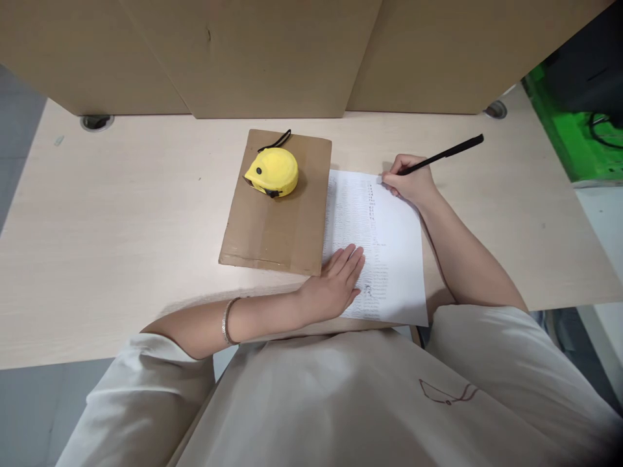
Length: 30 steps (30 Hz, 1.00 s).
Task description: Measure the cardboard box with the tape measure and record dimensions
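A white sheet of paper (402,259) covered in lines of writing lies on the desk before me, its left edge under a flat piece of cardboard (287,227). My left hand (337,285) rests flat on the paper's lower left, fingers outstretched, holding nothing. Near the sheet's top edge, my right hand (411,178) grips a black pen (452,151), tip down at the writing; the fingers hide the exact contact point. On the cardboard sits a yellow tape measure (277,170) with a black wrist strap (282,139).
Tall cardboard panels (272,58) stand along the desk's back edge. Two round cable holes, one at the left (96,122) and another at the right (495,109), pierce the desk (121,214). Beyond the right edge is a green surface (559,143) with a dark object and cable.
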Tool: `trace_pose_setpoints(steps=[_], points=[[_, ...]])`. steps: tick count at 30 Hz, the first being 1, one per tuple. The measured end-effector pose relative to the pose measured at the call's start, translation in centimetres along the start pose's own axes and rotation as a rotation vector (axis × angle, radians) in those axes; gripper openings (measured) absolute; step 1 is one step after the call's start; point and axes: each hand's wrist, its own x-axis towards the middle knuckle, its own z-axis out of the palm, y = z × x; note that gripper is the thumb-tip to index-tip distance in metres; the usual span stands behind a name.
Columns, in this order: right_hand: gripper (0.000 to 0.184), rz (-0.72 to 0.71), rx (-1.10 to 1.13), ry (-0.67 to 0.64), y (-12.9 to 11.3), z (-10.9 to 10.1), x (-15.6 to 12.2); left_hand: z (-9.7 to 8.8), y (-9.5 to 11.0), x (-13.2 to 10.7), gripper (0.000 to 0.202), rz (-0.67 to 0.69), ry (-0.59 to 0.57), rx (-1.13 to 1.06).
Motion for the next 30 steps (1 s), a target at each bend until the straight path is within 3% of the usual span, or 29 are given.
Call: trace_pose_setpoints(steps=[8,16,30], points=[[0.048,-0.006,-0.001,-0.006,-0.50,-0.01,-0.04,-0.39,0.07,0.33,0.064,0.009,0.056,0.067],[0.050,0.006,0.012,0.018,-0.08,0.08,0.18,-0.44,0.10,0.13,0.069,-0.037,-0.079,-0.060],[0.048,-0.024,-0.009,0.080,0.41,0.02,0.08,-0.71,0.02,0.28,0.064,0.009,-0.007,0.017]])
